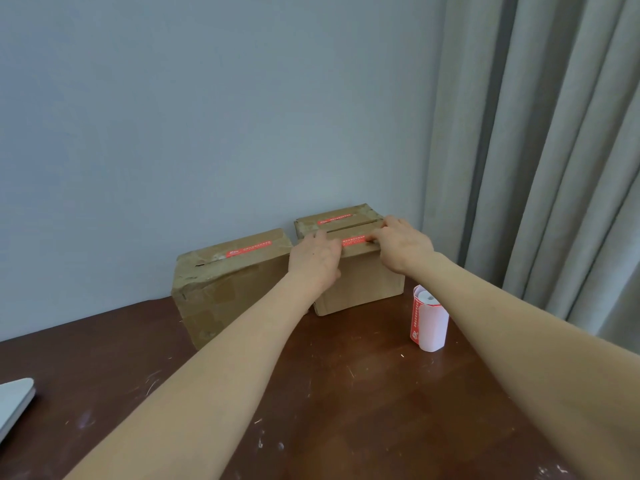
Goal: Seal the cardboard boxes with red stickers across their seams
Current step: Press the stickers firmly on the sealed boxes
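Observation:
Three cardboard boxes stand against the wall on a dark wooden table (346, 393). The left box (221, 289) carries a red sticker (249, 250) along its top seam. Behind on the right, a back box (332, 216) also has a red sticker (334, 220). In front of it sits the right box (360, 282) with a red sticker (355, 240) on its top. My left hand (315, 258) rests flat on that box's left top edge. My right hand (401, 242) presses its fingertips on the sticker's right end. Neither hand holds anything.
A roll of red stickers on white backing (428, 318) stands upright on the table right of the boxes. A white flat object (14, 400) lies at the table's left edge. Grey curtains (554, 150) hang at the right, and a plain wall is behind.

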`<state>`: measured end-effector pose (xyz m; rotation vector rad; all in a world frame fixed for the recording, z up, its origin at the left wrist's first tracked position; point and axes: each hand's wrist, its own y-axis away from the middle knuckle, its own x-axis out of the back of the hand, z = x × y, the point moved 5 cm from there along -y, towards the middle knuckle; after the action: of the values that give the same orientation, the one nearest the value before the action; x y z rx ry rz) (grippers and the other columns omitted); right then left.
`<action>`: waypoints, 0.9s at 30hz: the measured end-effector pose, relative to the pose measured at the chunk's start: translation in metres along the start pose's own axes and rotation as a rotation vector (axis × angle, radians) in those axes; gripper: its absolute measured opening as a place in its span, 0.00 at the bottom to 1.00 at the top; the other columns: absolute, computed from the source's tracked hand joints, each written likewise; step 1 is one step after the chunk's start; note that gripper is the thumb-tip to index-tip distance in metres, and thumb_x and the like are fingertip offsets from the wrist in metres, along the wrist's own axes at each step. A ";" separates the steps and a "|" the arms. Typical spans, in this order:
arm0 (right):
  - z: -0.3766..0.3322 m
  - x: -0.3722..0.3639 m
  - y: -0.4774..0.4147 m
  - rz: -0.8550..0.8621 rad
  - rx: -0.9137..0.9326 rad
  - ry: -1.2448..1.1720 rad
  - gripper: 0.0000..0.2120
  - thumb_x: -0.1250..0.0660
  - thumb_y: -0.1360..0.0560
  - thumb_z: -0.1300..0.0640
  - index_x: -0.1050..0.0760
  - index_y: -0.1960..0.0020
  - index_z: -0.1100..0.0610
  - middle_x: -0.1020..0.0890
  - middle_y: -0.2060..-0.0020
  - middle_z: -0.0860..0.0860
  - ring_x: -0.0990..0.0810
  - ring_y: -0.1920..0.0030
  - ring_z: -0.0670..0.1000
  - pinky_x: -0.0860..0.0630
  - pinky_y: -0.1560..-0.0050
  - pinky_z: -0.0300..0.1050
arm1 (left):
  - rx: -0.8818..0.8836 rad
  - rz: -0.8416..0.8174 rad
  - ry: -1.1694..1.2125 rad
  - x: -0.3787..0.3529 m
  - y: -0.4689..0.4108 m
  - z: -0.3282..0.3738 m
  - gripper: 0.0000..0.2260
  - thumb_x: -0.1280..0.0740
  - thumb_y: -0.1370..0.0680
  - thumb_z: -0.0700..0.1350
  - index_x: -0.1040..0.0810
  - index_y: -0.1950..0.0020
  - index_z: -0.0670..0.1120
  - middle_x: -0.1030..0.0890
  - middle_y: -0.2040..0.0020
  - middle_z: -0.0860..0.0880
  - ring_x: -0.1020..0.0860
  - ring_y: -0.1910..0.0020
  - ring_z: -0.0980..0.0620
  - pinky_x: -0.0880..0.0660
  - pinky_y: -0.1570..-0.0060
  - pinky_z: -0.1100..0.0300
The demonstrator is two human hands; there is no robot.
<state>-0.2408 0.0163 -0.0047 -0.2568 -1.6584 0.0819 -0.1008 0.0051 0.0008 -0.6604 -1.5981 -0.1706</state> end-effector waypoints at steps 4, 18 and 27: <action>0.001 0.001 -0.003 -0.010 -0.007 -0.024 0.22 0.44 0.23 0.63 0.30 0.31 0.50 0.33 0.37 0.55 0.35 0.35 0.57 0.28 0.38 0.53 | 0.015 0.015 0.004 -0.002 0.000 -0.002 0.17 0.33 0.24 0.47 0.29 0.38 0.41 0.30 0.36 0.43 0.30 0.38 0.45 0.27 0.49 0.55; 0.000 -0.001 -0.007 -0.036 -0.001 0.042 0.23 0.44 0.22 0.63 0.32 0.30 0.44 0.34 0.37 0.55 0.37 0.34 0.58 0.29 0.41 0.53 | 0.022 -0.019 -0.023 -0.008 -0.005 -0.004 0.17 0.32 0.24 0.49 0.25 0.39 0.42 0.33 0.33 0.42 0.31 0.36 0.45 0.27 0.48 0.55; -0.001 -0.001 -0.003 -0.046 0.000 0.092 0.23 0.44 0.22 0.63 0.31 0.31 0.46 0.32 0.38 0.54 0.35 0.36 0.56 0.26 0.44 0.52 | 0.037 0.021 -0.006 -0.005 0.003 -0.005 0.12 0.35 0.22 0.45 0.23 0.42 0.42 0.30 0.38 0.44 0.26 0.47 0.47 0.32 0.60 0.58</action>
<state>-0.2402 0.0127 -0.0053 -0.2190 -1.5721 0.0352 -0.0953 0.0036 -0.0037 -0.6487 -1.5958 -0.1234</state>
